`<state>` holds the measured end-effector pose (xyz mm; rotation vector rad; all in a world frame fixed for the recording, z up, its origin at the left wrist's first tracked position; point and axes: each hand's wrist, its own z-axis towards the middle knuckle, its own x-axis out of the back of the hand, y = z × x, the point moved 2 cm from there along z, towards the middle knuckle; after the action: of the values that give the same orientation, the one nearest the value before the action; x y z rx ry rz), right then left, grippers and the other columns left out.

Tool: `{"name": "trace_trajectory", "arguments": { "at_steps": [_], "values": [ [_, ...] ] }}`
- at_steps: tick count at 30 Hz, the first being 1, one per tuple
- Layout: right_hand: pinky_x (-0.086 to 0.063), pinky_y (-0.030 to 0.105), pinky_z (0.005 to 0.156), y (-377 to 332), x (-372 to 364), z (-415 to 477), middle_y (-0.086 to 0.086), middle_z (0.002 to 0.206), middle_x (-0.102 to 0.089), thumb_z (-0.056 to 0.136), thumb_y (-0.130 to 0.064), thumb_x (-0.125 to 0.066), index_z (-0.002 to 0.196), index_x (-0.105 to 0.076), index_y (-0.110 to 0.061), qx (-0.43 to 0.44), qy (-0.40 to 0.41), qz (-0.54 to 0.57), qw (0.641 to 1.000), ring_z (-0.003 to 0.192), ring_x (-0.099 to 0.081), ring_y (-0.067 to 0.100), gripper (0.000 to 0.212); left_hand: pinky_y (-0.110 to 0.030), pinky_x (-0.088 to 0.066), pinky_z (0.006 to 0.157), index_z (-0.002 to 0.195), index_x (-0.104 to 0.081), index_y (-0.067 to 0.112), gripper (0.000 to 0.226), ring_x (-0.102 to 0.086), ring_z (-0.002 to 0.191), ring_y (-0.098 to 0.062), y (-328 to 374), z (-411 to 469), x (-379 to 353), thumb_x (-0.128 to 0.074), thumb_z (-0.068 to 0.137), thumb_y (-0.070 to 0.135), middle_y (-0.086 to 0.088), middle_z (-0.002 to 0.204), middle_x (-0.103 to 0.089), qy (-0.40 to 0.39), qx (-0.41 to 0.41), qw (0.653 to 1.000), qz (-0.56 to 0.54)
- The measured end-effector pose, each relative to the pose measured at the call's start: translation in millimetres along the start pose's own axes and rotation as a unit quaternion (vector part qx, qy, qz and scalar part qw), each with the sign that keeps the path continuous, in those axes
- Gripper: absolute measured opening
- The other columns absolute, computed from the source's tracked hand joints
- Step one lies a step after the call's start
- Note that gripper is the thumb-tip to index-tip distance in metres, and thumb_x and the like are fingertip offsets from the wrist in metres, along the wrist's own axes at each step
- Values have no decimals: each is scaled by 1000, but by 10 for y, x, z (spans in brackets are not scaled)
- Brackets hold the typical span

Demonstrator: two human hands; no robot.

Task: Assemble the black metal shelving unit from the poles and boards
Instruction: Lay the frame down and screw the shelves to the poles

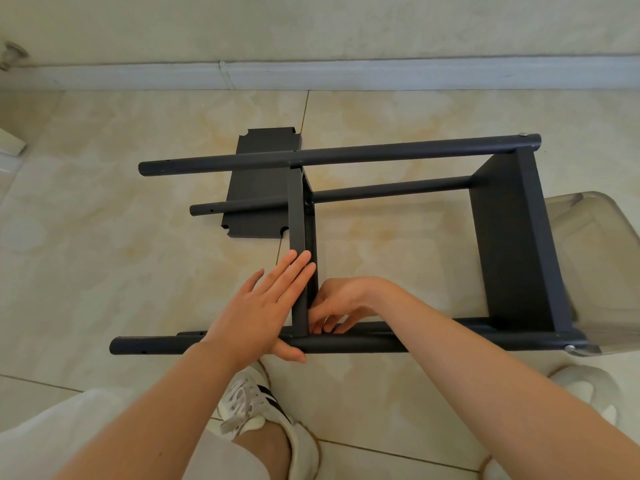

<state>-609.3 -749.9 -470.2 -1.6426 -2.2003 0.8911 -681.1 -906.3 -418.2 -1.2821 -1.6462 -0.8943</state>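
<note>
Alignment decides this step: the half-built shelving unit (398, 344) lies on its side on the floor (104, 237), its end board (509, 244) already fixed at the right and a middle board (298, 216) standing across the poles. The left hand (263, 306) lies flat with straight fingers against that board's edge, thumb down by the near pole (152, 345). The right hand (341, 304) has its fingers curled in at the corner where board meets pole; whether they pinch a fastener I cannot tell. The flat hand should probably hold the board square while the corner notch is seated fully against the pole, before any force goes in. A spare board (256, 188) lies flat beyond, under the far poles.
</note>
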Motion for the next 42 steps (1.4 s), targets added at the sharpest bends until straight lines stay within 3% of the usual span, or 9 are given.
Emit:
{"name": "trace_trajectory", "arguments": {
  "at_steps": [5, 10, 18, 25, 32, 35, 39, 42],
  "values": [
    [-55, 31, 87, -2, 0, -24, -6, 84, -74, 89, -25, -71, 99, -74, -16, 7, 0, 17, 1000, 89, -67, 12, 14, -39, 4, 122, 142, 42, 22, 128, 38, 144, -19, -5, 13, -8, -29, 62, 93, 5, 152, 46, -14, 3, 1000, 3],
    [-54, 34, 92, -8, -31, -14, -4, 87, -73, 90, -25, -70, 102, -72, -16, 11, 5, 22, 1000, 92, -67, 14, 15, -42, -2, 124, 147, 34, 22, 126, 31, 147, -22, 3, -3, 16, -31, 63, 91, 3, 157, 38, -7, 0, 1000, -2],
    [-50, 37, 100, 88, -5, -59, -5, 94, -75, 90, -23, -69, 94, -76, -21, 22, -17, 58, 998, 103, -67, 15, 8, -41, -3, 125, 145, 36, 23, 128, 35, 145, -20, 14, 15, 13, -38, 65, 90, 5, 154, 43, -11, 5, 1000, 0],
    [-52, 37, 99, 52, -47, -11, -5, 86, -74, 89, -26, -70, 95, -73, -19, 21, 7, 43, 999, 98, -68, 15, 10, -43, -8, 125, 150, 28, 21, 129, 28, 148, -23, 15, 15, 23, -41, 65, 89, 2, 159, 34, 3, 1, 1000, 1],
    [-50, 40, 102, 69, 6, -86, -2, 99, -75, 90, -21, -69, 98, -76, -20, 19, -19, 53, 998, 104, -68, 16, 11, -41, -5, 125, 146, 36, 23, 130, 35, 145, -18, 6, 21, -10, -39, 65, 90, 5, 155, 43, -10, 5, 1000, 3],
    [-50, 40, 101, 41, -10, -86, -2, 96, -75, 90, -21, -68, 96, -75, -20, 17, -3, 39, 999, 105, -68, 16, 9, -41, -4, 125, 146, 36, 23, 130, 35, 145, -18, 4, 29, -8, -41, 65, 90, 5, 155, 43, -10, 2, 1000, 2],
    [-48, 40, 101, 13, -74, -58, 1, 106, -73, 92, -26, -67, 109, -71, -16, 12, 9, 32, 999, 110, -66, 18, 20, -41, -3, 125, 146, 36, 23, 129, 34, 146, -19, 4, 26, -4, -41, 65, 89, 6, 155, 41, -11, 1, 1000, -4],
    [-49, 39, 101, 19, -45, -82, 0, 103, -74, 92, -24, -66, 102, -73, -19, 17, -10, 40, 999, 106, -67, 16, 14, -41, -3, 126, 144, 39, 24, 129, 36, 145, -18, 7, 28, 0, -40, 66, 89, 6, 153, 45, -18, 3, 1000, 0]
  ]
}}
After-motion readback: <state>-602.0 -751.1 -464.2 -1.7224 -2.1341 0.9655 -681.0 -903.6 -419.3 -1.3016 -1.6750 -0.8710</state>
